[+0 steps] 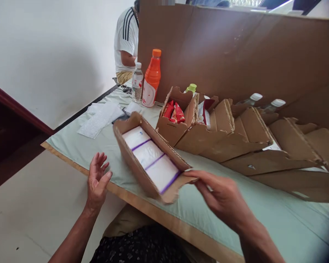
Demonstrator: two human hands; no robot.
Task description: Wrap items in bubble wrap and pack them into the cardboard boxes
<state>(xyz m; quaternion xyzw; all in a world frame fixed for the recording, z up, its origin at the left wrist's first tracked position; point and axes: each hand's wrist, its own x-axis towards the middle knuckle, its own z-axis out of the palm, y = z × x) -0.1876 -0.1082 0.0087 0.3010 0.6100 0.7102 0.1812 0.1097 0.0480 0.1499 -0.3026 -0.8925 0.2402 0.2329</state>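
A cardboard box [137, 175] without a lid is tilted over the front part of the table. Inside it lie three white packs [148, 153] with purple edges, side by side in a row. My right hand [219, 197] pinches the box's near right corner between thumb and fingers. To the left of the box, my left hand [97, 182] is raised with its fingers apart and nothing in it, not touching the box.
Cardboard bins [208, 142] stand in a row at right, one with red packets [174, 112]. Behind them rises a tall cardboard panel [235, 54]. An orange bottle [152, 80], a water bottle [137, 82] and bubble wrap [101, 118] are farther back. A person [127, 40] sits beyond.
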